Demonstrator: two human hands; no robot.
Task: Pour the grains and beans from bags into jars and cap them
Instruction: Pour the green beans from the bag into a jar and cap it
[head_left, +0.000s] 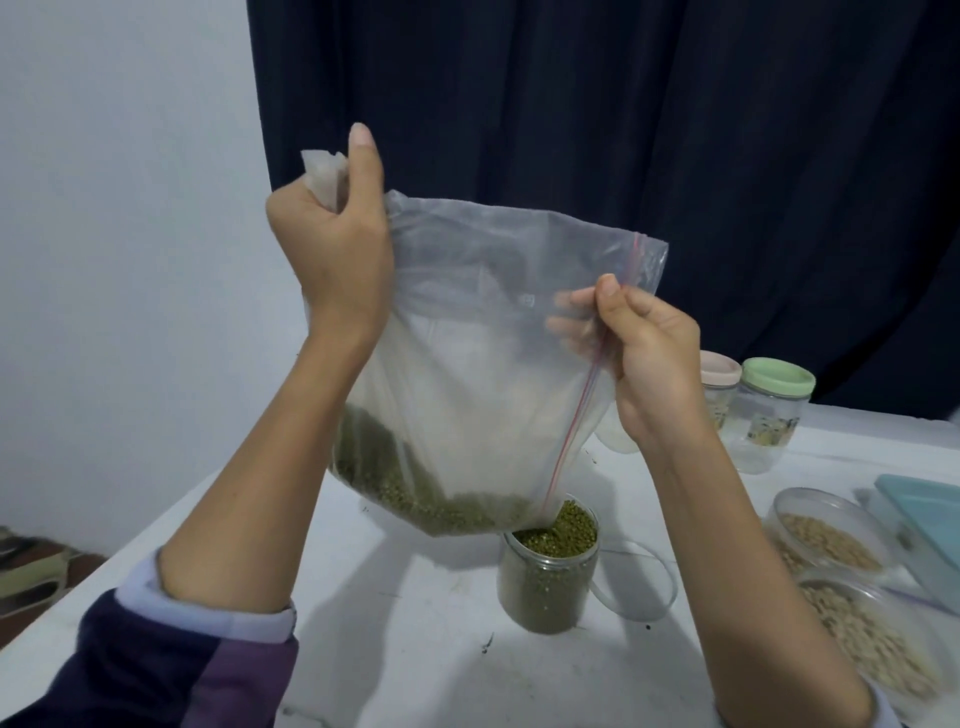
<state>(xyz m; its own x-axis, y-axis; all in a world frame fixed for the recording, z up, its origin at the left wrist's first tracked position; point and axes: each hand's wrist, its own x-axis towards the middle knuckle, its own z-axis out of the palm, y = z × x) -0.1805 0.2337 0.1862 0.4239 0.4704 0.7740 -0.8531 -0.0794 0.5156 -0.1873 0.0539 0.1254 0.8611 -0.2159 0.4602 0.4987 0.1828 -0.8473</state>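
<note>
A clear zip bag (483, 374) with a red seal line hangs tilted above the table, green beans (410, 493) heaped in its lower corner. My left hand (332, 244) grips the bag's upper corner, held high. My right hand (649, 358) pinches the zip edge on the right side. The bag's open corner dips into a clear jar (545, 582) that stands on the white table (415, 649) and is filled with green beans to its brim. A clear lid (644, 582) lies flat just right of the jar.
Two capped jars stand at the back right, one with a pink lid (719, 371), one with a green lid (776, 376). Open clear containers of pale grains (826, 535) (872, 654) sit at the right edge beside a light blue tray (924, 535). A dark curtain hangs behind.
</note>
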